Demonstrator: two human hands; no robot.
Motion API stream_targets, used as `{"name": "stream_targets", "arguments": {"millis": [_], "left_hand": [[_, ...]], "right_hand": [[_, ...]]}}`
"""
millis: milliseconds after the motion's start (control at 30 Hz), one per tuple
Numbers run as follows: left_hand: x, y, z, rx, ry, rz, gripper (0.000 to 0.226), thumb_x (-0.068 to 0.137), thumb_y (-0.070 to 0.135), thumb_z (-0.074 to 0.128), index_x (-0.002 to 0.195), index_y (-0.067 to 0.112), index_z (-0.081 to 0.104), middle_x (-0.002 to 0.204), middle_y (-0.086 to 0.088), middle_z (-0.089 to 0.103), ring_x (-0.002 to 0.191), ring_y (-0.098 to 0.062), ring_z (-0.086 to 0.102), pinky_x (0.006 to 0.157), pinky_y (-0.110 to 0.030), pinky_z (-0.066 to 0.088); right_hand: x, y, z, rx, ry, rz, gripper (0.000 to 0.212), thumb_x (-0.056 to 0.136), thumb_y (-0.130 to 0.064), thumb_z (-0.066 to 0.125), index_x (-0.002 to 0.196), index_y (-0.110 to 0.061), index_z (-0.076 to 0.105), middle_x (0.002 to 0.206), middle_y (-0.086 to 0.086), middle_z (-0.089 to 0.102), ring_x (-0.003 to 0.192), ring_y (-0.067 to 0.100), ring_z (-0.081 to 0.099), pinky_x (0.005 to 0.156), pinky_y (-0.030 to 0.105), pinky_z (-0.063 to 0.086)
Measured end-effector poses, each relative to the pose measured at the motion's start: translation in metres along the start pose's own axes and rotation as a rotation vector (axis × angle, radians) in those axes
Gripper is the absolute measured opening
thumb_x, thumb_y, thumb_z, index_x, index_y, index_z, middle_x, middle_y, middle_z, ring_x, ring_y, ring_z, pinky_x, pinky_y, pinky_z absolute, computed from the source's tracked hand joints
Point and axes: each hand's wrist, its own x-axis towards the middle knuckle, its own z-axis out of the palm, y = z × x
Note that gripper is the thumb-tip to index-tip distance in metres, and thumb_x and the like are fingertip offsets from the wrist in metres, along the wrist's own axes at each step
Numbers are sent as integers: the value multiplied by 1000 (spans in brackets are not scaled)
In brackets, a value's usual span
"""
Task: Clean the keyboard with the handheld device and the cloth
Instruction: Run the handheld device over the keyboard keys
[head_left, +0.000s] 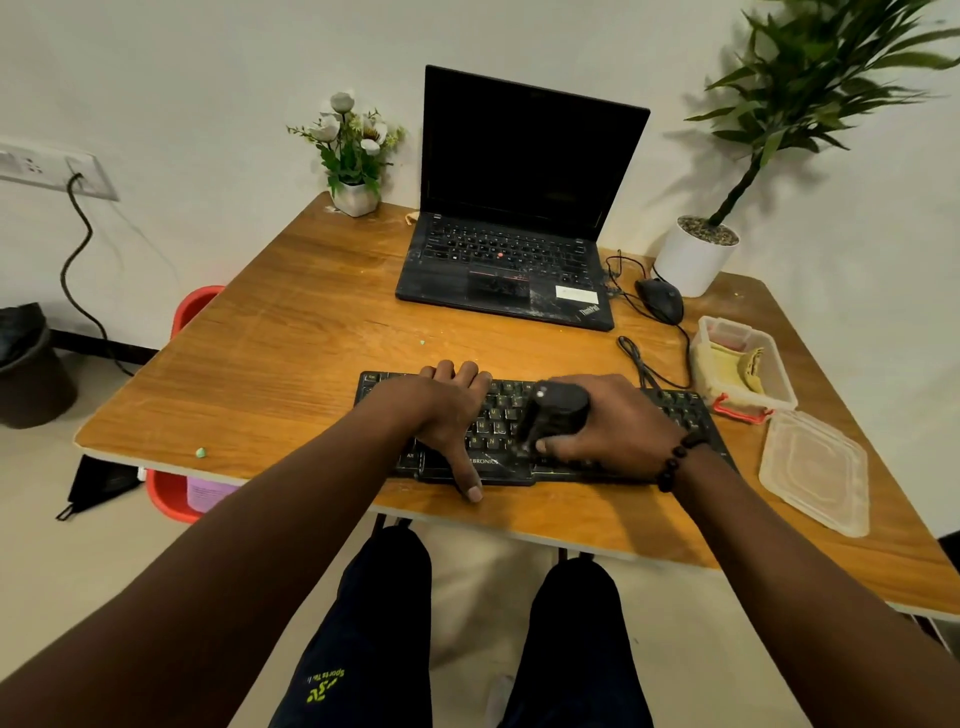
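Steadying the flat black plastic keyboard (675, 410) near the wooden table (291, 332) front edge, the left hand (447, 415) pressed with relaxed fingers; right hand (608, 421) fingers wrapped the dark, stubby handheld device (556, 410), seemingly light, rigid, best gripped mid-body.

Your black keyboard (540, 431), its key legends pale yellow-green, sits on a worktop (291, 332) of honey-brown wood grain. The handheld device (556, 410) is black too, as is the laptop (519, 208), marked by one red dot. A clear box (743, 369) has red clips; both plant pots (693, 260) are white.
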Motion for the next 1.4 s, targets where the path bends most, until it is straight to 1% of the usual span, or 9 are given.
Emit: {"name": "stream_targets", "arguments": {"millis": [167, 367, 500, 633, 933, 1033, 1167, 1333, 1400], "left_hand": [[3, 0, 0, -2, -3, -4, 157, 44, 80, 82, 158, 18, -6, 162, -4, 2, 147, -37, 9, 118, -59, 24], [4, -2, 1, -15, -9, -14, 157, 42, 81, 82, 158, 19, -5, 162, -4, 1, 147, -38, 8, 118, -60, 25], [3, 0, 0, 3, -4, -5, 156, 46, 80, 82, 158, 17, -6, 162, -5, 1, 147, -37, 8, 118, -59, 24], [3, -1, 0, -14, -17, -14, 156, 44, 80, 82, 158, 19, -6, 163, -4, -1, 148, -37, 7, 117, -60, 25], [1, 0, 0, -5, -13, -12, 156, 46, 80, 81, 158, 17, -8, 164, -5, -4, 149, -37, 5, 118, -60, 23], [1, -2, 2, -4, -1, -6, 157, 47, 81, 80, 158, 16, -10, 164, -3, -5, 149, -37, 3, 119, -60, 21], [4, -4, 2, 9, 19, 8, 158, 43, 84, 78, 158, 16, -5, 163, -4, 2, 148, -36, 7, 119, -58, 22], [3, -5, 3, -15, 14, 3, 157, 44, 83, 79, 159, 17, -6, 163, -3, 0, 149, -35, 4, 119, -59, 21], [2, -4, 2, -8, 13, 8, 156, 46, 82, 79, 158, 16, -7, 164, -4, -1, 149, -35, 3, 120, -59, 20]], "right_hand": [[5, -12, 5, -176, 22, -65, 33, 72, -28, 79, 99, -21, 61, 95, -9, 62, 89, 13, 58, 75, 26, 50], [10, -15, -5, -380, -58, -116, 39, 75, -30, 77, 108, -21, 60, 101, -7, 62, 95, 13, 57, 75, 24, 46], [4, -12, -4, -115, -93, -75, 40, 73, -28, 80, 108, -24, 62, 100, -13, 63, 91, 6, 57, 76, 22, 48], [7, -10, -5, -286, -33, -86, 37, 74, -27, 78, 107, -21, 61, 101, -8, 62, 94, 12, 57, 78, 25, 48], [18, -4, 0, -197, 108, -34, 33, 74, -26, 78, 101, -19, 61, 95, -7, 61, 90, 15, 58, 76, 28, 49], [16, -4, 1, -54, -1, -28, 36, 74, -29, 79, 105, -20, 63, 95, -9, 65, 87, 9, 60, 74, 23, 50], [27, -4, 4, -200, 126, -22, 33, 74, -27, 79, 101, -19, 61, 92, -8, 61, 88, 13, 58, 71, 23, 44], [32, -5, 8, -119, 7, -46, 32, 74, -28, 79, 99, -21, 62, 92, -11, 63, 85, 8, 58, 71, 21, 48], [37, -3, 5, -218, 119, -21, 31, 74, -27, 78, 98, -19, 61, 92, -8, 62, 87, 13, 58, 70, 23, 45]]}}
